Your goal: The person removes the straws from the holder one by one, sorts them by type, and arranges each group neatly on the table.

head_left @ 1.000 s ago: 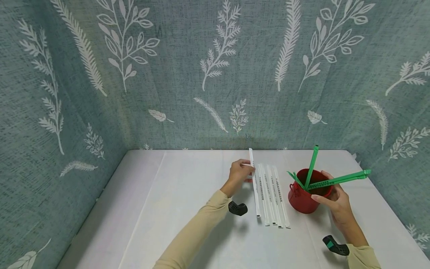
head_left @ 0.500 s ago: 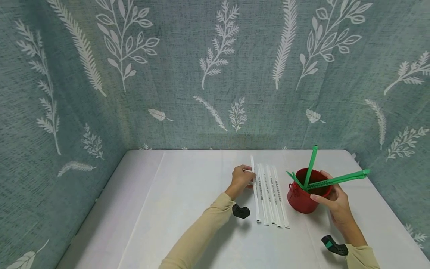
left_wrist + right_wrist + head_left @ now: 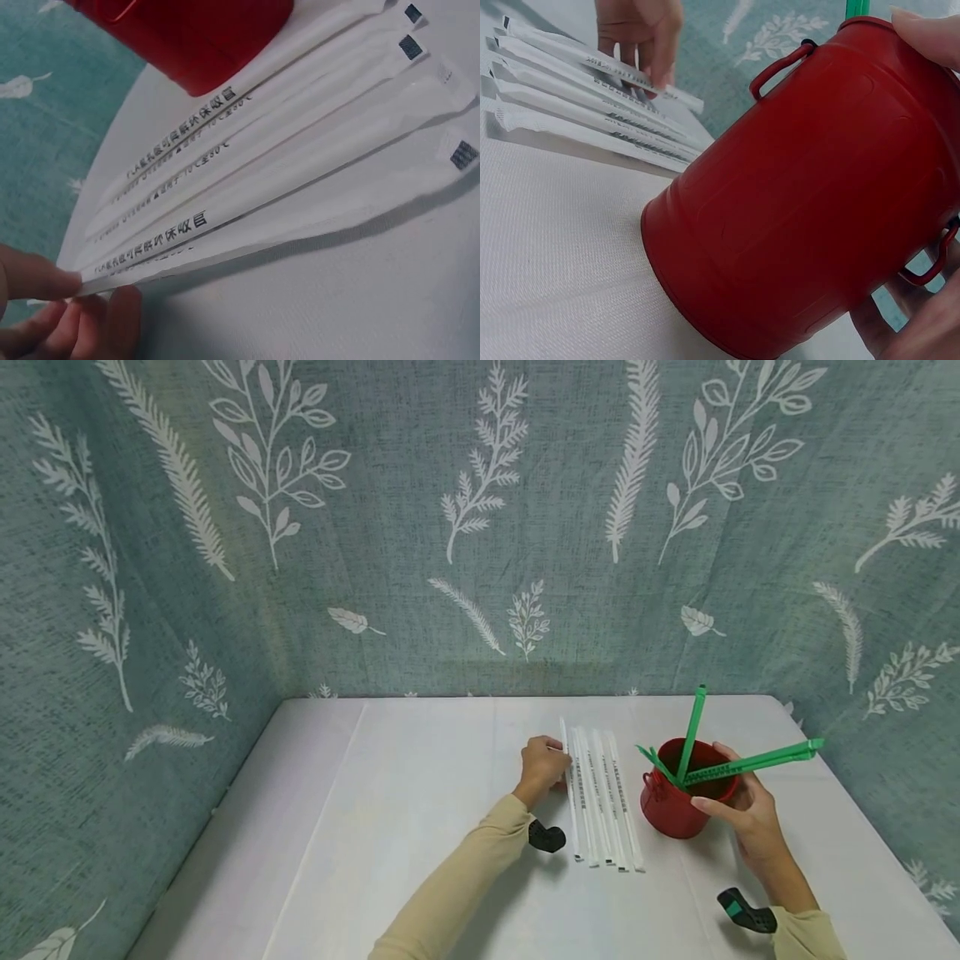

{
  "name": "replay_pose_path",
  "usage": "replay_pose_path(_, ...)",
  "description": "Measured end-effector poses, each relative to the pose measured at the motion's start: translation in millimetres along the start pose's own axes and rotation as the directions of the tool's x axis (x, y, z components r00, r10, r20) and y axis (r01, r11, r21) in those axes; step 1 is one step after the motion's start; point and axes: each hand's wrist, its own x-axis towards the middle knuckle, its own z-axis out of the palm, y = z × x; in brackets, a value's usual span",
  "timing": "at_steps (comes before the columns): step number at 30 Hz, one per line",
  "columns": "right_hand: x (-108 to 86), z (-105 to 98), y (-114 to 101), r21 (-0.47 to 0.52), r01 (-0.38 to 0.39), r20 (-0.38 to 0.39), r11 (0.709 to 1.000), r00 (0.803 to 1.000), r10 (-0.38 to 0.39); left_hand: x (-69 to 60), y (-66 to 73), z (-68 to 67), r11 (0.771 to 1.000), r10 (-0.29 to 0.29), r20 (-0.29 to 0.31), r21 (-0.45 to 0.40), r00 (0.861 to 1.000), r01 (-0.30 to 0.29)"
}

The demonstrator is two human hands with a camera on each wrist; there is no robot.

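A white paper-wrapped straw (image 3: 292,234) is pinched between the thumb and fingers of my left hand (image 3: 545,767), near its far end. It lies along the left side of a row of similar wrapped straws (image 3: 613,802), with dark print on their sleeves. To the right, my right hand (image 3: 756,818) grips a red metal bucket (image 3: 670,810) by its right side, thumb at the rim. Several green-wrapped sticks (image 3: 757,761) lean out of the bucket, one pointing up and others to the right. The right wrist view shows the bucket's small side handles (image 3: 776,67).
A white-covered table (image 3: 390,793) stretches away on the left. Behind it hangs a teal curtain (image 3: 405,527) with white leaf prints. Each wrist carries a black device (image 3: 546,837). The bucket stands just right of the straw row.
My left hand has moved toward me and slightly right, lowering the straw alongside the row. My right hand and the bucket have stayed nearly still.
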Motion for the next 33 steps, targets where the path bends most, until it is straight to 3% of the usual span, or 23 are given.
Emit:
replay_pose_path(4, 0.7, 1.4, 0.6, -0.009, 0.005, -0.009, 1.000, 1.000, -0.005, 0.3, -0.8, 2.5, 0.992, 0.064, -0.041, 0.113, 0.997, -0.059)
replay_pose_path(7, 0.6, 0.8, 0.4, -0.006, 0.003, -0.008, 1.000, 1.000, -0.003, -1.3, -0.8, 5.0, 0.972, 0.120, -0.075, 0.210, 0.990, -0.102)
replay_pose_path(11, 1.6, 1.8, 0.4, -0.001, -0.006, 0.001, 1.000, 1.000, 0.006, -4.3, -0.3, 3.8, 0.952, 0.159, -0.108, 0.280, 0.981, -0.123)
replay_pose_path(18, 1.2, -0.3, -0.5, -0.001, -0.008, 0.003, 1.000, 1.000, 0.008, -4.8, -0.4, 3.2, 0.948, 0.187, -0.090, 0.276, 0.978, -0.156)
replay_pose_path(25, 6.0, -5.1, -6.2, 0.003, -0.018, 0.016, 1.000, 1.000, 0.018, -7.8, 2.2, 1.0, 0.932, 0.244, -0.102, 0.300, 0.965, -0.204)
replay_pose_path(29, 8.1, -5.6, -7.6, 0.009, -0.034, 0.010, 0.999, 0.999, 0.034, -8.9, 4.9, 0.1, 0.942, 0.236, -0.087, 0.264, 0.968, -0.206)
replay_pose_path(33, 10.3, -6.1, -8.5, 0.021, -0.050, 0.016, 0.999, 0.999, 0.049, -9.3, 10.2, -0.3, 0.959, 0.227, -0.032, 0.180, 0.973, -0.218)
